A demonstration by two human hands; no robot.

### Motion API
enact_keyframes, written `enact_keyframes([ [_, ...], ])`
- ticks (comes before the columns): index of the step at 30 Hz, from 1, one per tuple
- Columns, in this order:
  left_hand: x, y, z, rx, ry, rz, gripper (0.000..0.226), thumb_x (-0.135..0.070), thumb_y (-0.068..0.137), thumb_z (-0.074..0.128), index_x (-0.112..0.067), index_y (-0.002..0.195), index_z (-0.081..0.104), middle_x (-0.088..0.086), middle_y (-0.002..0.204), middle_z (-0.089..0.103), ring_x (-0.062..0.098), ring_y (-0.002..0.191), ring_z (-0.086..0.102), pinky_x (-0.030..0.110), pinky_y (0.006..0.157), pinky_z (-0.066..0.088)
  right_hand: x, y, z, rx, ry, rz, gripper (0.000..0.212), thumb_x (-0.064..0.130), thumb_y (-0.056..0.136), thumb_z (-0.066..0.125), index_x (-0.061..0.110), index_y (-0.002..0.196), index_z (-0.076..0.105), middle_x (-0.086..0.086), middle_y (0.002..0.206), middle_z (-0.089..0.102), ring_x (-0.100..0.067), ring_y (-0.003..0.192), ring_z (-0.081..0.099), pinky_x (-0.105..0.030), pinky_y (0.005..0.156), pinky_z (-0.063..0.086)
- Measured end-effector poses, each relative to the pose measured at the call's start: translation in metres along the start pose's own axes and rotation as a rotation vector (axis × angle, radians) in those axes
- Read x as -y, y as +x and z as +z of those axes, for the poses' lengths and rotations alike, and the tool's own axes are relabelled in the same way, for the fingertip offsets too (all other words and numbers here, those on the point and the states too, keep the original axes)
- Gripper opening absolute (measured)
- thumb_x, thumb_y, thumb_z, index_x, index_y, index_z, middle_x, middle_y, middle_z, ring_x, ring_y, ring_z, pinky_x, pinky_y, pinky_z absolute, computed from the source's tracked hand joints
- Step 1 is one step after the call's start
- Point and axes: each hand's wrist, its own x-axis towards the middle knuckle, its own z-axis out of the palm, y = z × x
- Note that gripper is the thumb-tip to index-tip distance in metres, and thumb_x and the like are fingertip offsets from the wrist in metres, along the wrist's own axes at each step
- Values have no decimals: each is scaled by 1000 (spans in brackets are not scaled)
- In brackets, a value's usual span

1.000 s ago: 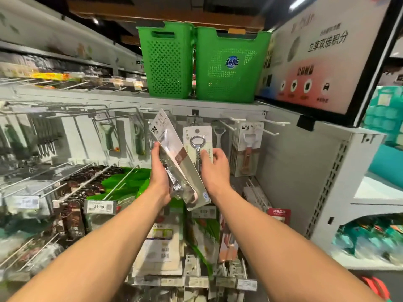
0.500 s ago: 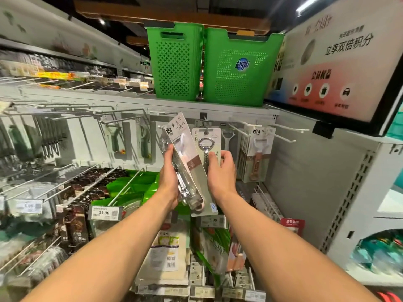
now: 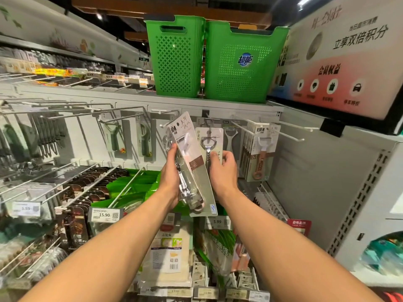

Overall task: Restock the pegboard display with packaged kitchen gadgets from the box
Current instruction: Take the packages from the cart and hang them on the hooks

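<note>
Gadget pack (image 3: 192,162) in left hand (image 3: 170,182) overlaps bottle-opener card (image 3: 212,136) below 2 baskets (image 3: 176,57).

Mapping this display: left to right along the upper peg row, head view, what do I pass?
Black-handled knives, green Y-peeler, green straight peeler, tilted pack in left hand, bottle opener card in right hand, copper-handled opener pack.

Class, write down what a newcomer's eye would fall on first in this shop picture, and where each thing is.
Two green baskets stand on the top shelf, centre. Below them the left hand grips a tilted packaged gadget, while the right hand pinches a bottle-opener card just right of it.
</note>
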Motion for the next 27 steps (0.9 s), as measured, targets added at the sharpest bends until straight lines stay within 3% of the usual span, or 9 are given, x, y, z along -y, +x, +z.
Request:
enact_keyframes([
  [4, 1, 14, -4, 12, 26, -8, 95, -96, 73, 51, -25, 133, 70, 14, 119, 77, 34, 109, 76, 56, 102, 57, -6, 11, 9, -12, 10, 49, 30, 42, 104, 53, 21, 125, 54, 1, 116, 68, -19, 109, 64, -45, 103, 51],
  [8, 4, 33, -10, 45, 55, 6, 101, -101, 62, 57, -32, 136, 68, 11, 124, 76, 34, 113, 74, 59, 106, 53, -10, 26, 19, -31, 35, 107, 28, 43, 102, 56, 24, 123, 56, -2, 113, 70, -21, 104, 67, -48, 99, 53],
  [15, 6, 64, -19, 81, 79, 8, 94, -98, 67, 58, -33, 134, 69, 10, 123, 77, 35, 114, 73, 59, 107, 52, -18, 53, 27, -91, 89, 129, 22, 36, 104, 57, 20, 119, 60, -3, 110, 71, -15, 93, 66, -26, 68, 46],
  [19, 8, 71, -24, 76, 85, 19, 79, -92, 76, 55, -36, 130, 70, 8, 121, 77, 34, 115, 73, 58, 107, 52, -18, 60, 31, -109, 50, 169, 25, 39, 104, 57, 19, 119, 59, 3, 101, 66, -7, 78, 57, -24, 59, 37],
  [23, 10, 66, -29, -6, 62, -13, 95, -100, 59, 63, -34, 127, 71, 6, 117, 79, 34, 111, 74, 58, 106, 52, -12, 51, 30, -230, 53, 130, 29, 35, 102, 61, 18, 124, 56, 5, 108, 65, -4, 83, 57, -14, 61, 35],
  [27, 5, 54, -29, -117, 23, -69, 114, -101, 49, 68, -29, 137, 59, 9, 117, 78, 36, 102, 76, 59, 95, 58, 0, 26, 24, -260, -52, -55, 8, 31, 101, 60, 25, 106, 57, 5, 104, 64, -10, 90, 61, -22, 69, 45],
])
